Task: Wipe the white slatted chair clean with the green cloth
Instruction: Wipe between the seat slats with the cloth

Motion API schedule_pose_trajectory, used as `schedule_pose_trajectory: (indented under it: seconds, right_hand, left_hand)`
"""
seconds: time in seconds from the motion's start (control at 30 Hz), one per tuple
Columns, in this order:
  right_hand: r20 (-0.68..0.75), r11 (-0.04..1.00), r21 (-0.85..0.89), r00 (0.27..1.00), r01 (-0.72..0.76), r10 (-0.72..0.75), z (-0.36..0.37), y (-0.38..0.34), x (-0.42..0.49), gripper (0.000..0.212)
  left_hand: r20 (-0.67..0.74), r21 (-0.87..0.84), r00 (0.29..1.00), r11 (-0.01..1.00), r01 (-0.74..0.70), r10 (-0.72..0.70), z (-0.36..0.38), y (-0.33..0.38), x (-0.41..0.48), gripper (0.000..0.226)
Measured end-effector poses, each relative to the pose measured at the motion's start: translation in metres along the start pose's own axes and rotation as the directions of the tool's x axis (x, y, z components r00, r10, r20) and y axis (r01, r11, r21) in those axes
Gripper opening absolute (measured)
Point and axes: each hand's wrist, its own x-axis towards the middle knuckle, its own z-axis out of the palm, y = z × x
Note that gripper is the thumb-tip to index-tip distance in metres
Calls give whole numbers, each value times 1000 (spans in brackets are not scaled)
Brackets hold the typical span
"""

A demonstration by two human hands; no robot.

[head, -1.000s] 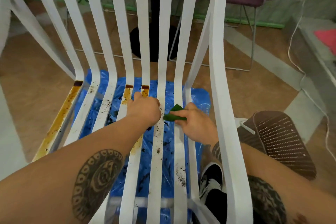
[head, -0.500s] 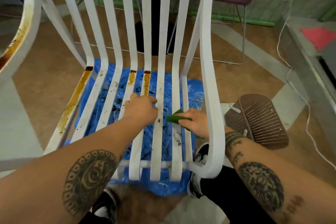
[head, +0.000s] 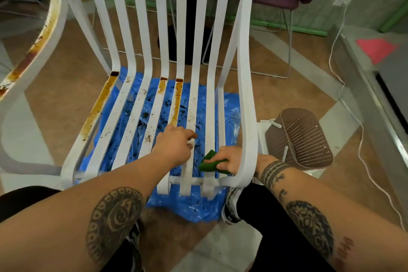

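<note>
White slatted chair (head: 248, 106) fills the view, with brown stains streaking its seat slats at ten o'clock from the left hand (head: 174, 146), whose fingers curl over a middle slat. At that hand's four o'clock the green cloth (head: 209, 164) lies on a slat near the seat's front edge, gripped by the right hand (head: 229, 159). A brown perforated basket (head: 302, 137) stands at three o'clock.

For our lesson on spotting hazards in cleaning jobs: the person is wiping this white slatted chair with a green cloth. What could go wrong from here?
The small green cloth in the right hand may smear the brown stains on the white slatted chair's left slats rather than lift them. Dirt wiped off near the seat's edges could fall past the blue sheet onto the floor.
</note>
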Motion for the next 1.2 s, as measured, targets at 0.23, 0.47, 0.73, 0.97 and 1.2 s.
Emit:
schedule_pose_trajectory:
  seconds: [0.23,0.47,0.73,0.97,1.2]
  right_hand:
    - [213,996,59,976,-62,48,-12,-1,-4,34]
    - [-319,884,466,925,-36,205,-27,9,-36,34]
    - [-430,401,893,653,205,624,-63,-16,-83,22]
    - [-581,480,813,481,329,657,-109,-66,-126,30]
    - [-574,246,817,695,522,433,-118,-146,-143,35]
  left_hand:
    - [5,1,1000,1000,31,-31,-8,-1,-18,44]
    - [-1,-51,999,997,52,-52,-31,4,-28,55]
    - [-72,-284,997,959,3,-24,-76,25,-47,50]
    - [-139,-525,990,848,-75,2,-111,55,-76,38]
    - [-49,-937,995,349,-17,-83,-152,81,-94,31]
